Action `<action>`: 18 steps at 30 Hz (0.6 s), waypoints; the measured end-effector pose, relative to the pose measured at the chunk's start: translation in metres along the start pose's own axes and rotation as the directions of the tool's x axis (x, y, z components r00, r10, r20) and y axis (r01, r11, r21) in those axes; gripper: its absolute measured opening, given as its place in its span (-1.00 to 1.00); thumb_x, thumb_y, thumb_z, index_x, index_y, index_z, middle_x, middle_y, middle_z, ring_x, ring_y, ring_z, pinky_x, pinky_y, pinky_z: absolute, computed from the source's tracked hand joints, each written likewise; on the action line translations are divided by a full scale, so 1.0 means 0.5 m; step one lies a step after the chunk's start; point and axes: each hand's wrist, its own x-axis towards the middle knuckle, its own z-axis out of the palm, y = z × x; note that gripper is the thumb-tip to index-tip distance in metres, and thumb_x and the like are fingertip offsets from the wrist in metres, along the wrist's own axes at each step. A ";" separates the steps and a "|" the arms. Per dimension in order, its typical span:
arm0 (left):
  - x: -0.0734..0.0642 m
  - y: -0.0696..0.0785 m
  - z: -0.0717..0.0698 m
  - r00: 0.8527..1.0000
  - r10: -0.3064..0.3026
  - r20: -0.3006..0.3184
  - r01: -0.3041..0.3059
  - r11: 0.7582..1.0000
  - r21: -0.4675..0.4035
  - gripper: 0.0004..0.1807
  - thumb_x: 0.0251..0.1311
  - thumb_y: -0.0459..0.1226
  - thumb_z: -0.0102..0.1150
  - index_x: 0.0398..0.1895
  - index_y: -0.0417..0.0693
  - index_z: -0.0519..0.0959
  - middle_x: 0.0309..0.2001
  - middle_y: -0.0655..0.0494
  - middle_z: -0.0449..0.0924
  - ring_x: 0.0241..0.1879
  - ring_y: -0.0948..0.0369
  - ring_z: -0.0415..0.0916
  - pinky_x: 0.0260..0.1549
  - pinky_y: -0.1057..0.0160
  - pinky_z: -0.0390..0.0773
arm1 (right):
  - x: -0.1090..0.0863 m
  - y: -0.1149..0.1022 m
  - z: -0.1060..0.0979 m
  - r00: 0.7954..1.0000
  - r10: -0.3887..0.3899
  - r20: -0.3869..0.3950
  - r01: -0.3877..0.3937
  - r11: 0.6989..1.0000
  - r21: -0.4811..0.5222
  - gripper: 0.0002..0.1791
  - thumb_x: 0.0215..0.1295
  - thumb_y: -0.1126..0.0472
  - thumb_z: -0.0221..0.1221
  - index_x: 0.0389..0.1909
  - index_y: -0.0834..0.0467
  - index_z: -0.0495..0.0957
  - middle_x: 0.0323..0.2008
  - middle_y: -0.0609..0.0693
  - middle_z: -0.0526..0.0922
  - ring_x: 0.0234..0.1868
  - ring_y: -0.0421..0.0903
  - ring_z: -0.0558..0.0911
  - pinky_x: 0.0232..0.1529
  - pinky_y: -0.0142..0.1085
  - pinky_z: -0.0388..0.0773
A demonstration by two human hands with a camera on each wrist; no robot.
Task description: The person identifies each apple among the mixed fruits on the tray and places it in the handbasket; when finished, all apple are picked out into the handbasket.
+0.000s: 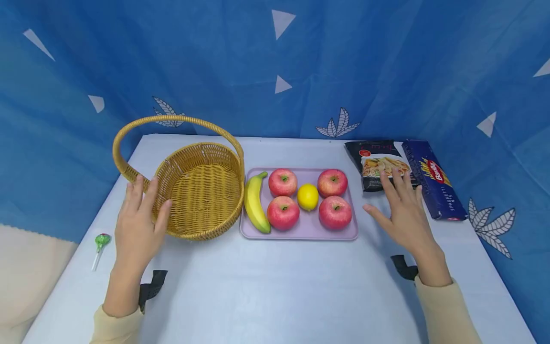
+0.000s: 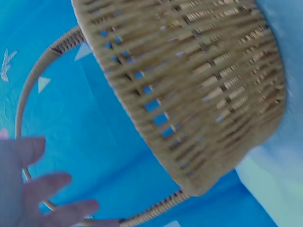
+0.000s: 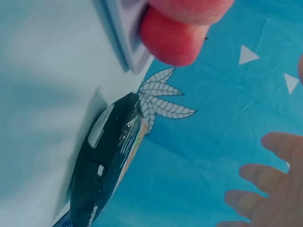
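Observation:
My left hand (image 1: 138, 229), fingers spread, hovers by the left side of a wicker basket (image 1: 202, 231) with a tall arched handle (image 1: 178, 118). The left wrist view shows the fingers apart from the basket's woven wall (image 2: 189, 94). Over on the right, my right hand (image 1: 406, 220) is spread in the air just in front of a black noodle packet (image 1: 374, 148), holding nothing. Between the hands lies a lilac tray (image 1: 301, 234) bearing a banana (image 1: 255, 203), a lemon (image 1: 307, 197) and several red apples (image 1: 335, 212).
A blue spaghetti box (image 1: 438, 186) lies at the far right, beside the noodle packet. At the table's left edge is a green lollipop (image 1: 102, 240). A blue patterned cloth (image 1: 240, 71) hangs behind the white table (image 1: 275, 286).

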 end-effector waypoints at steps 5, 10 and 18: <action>0.013 -0.025 -0.002 0.952 -0.214 -0.220 0.208 0.977 -0.052 -0.50 0.34 -0.16 0.11 0.27 -0.21 0.48 0.23 -0.26 0.49 0.23 -0.24 0.43 0.18 -0.35 0.45 | -0.004 -0.013 -0.001 0.997 -0.031 -0.066 0.036 0.996 0.081 -0.04 0.29 -0.23 0.17 0.56 0.00 -0.07 0.56 0.19 -0.11 0.58 0.18 -0.22 0.53 0.27 -0.40; 0.030 -0.063 0.006 0.888 -0.432 -0.157 0.400 0.895 -0.199 -0.45 0.39 -0.12 0.05 0.41 -0.03 0.34 0.31 -0.11 0.45 0.24 -0.11 0.46 0.19 -0.20 0.53 | -0.007 -0.020 0.000 0.992 -0.037 -0.124 0.056 0.986 0.157 -0.07 0.30 -0.17 0.20 0.55 0.04 -0.01 0.56 0.15 -0.05 0.57 0.16 -0.12 0.56 0.23 -0.26; 0.055 -0.118 0.042 0.803 -0.585 0.115 0.584 0.734 -0.347 -0.44 0.49 -0.05 -0.15 0.47 0.56 0.01 0.46 0.17 0.26 0.34 0.19 0.38 0.26 0.30 0.53 | -0.004 -0.027 0.010 0.988 -0.033 -0.152 0.069 0.970 0.234 -0.10 0.27 0.01 0.29 0.54 -0.05 0.03 0.56 0.05 -0.01 0.55 0.18 0.01 0.35 0.43 0.12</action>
